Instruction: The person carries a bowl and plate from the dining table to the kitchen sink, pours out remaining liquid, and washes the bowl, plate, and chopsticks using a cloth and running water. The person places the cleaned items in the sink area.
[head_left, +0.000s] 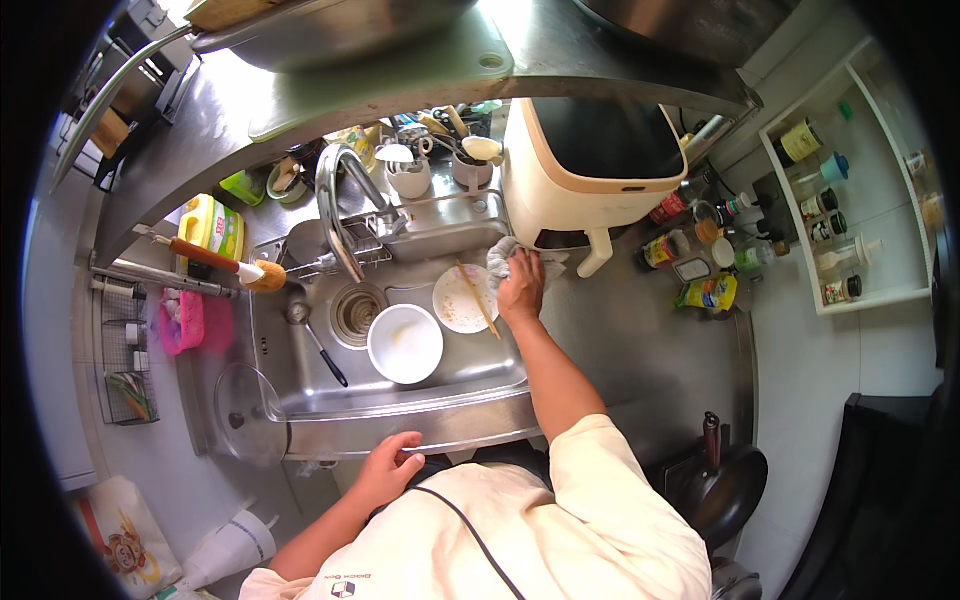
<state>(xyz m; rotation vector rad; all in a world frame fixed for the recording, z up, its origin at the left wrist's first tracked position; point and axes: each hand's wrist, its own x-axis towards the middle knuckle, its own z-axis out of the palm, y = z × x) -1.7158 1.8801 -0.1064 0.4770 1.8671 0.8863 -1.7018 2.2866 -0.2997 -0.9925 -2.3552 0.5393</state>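
My right hand (523, 285) is closed on a grey cloth (504, 259) at the right rim of the steel sink, just below the cream air fryer (577, 180). My left hand (391, 466) rests near my body at the counter's front edge, fingers slightly apart and holding nothing. In the sink (457, 379) lie a white bowl (405, 343), a stained plate (450, 306) with chopsticks (477, 298) across it, and a ladle (318, 341) with a black handle left of the drain (358, 315). The curved faucet (327, 199) stands behind them.
A glass lid (251, 416) leans at the sink's left front corner. A brush (225, 262) sticks out at the left, by a yellow jug (210, 229). Seasoning jars (664, 250) stand right of the air fryer. A steel shelf (420, 94) spans overhead; a wok (716, 495) hangs lower right.
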